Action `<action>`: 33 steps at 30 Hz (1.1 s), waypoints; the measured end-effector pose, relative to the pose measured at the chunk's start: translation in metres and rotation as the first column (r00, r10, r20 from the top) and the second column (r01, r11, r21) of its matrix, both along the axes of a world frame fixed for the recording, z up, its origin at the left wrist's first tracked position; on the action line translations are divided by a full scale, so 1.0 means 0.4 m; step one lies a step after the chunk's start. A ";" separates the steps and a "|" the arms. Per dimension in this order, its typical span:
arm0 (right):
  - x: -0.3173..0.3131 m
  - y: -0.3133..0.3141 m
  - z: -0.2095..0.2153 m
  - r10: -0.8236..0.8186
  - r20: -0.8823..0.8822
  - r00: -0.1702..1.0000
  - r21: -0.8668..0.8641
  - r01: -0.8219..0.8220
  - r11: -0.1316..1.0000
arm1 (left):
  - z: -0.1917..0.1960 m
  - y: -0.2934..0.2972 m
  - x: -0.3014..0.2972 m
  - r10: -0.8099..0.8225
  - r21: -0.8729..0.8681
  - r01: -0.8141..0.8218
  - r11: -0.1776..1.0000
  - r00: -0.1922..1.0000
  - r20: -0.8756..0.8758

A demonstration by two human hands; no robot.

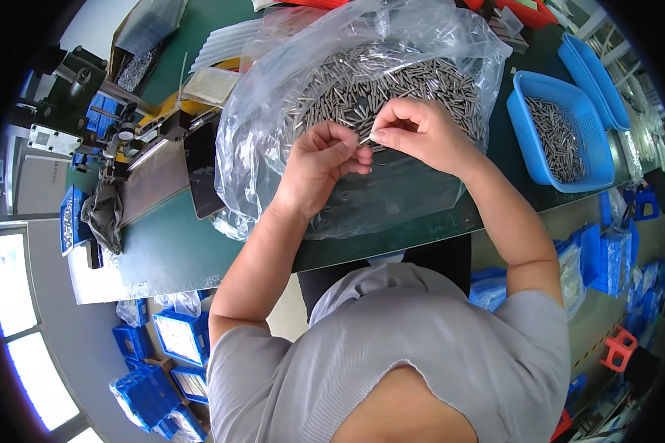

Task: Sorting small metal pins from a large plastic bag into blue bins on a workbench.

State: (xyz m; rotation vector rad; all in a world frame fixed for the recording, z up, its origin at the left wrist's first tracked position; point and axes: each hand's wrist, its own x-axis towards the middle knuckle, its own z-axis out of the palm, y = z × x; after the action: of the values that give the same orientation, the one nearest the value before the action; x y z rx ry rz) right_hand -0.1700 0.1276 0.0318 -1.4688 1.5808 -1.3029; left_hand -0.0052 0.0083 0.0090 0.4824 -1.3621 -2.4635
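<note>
A large clear plastic bag lies spread on the green table, with a heap of small metal pins on it. Over the near edge of that heap, my left hand and my right hand come close together. Thumb and forefinger of each are pinched, and a small metal pin shows between the two sets of fingertips. Both hands appear to grip it, one at each end. My left hand's lower fingers curl loosely; what lies inside them is hidden.
On the right stands a blue plastic basket holding more metal pins, beside another blue basket. A dark tablet-like panel lies left of the bag. A bench machine stands at the far left. Blue crates are stacked below.
</note>
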 end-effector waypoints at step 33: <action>-0.071 -0.004 -0.009 -0.028 0.524 0.851 0.285 -0.144 0.948 | -0.006 -0.010 0.004 0.126 0.050 -0.126 0.991 0.992 -0.008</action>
State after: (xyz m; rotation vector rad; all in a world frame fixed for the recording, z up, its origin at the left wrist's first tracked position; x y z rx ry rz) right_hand -0.1983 0.1261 0.0284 -0.8569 1.2874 -1.2118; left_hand -0.0036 0.0042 0.0067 0.5472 -1.2299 -2.3982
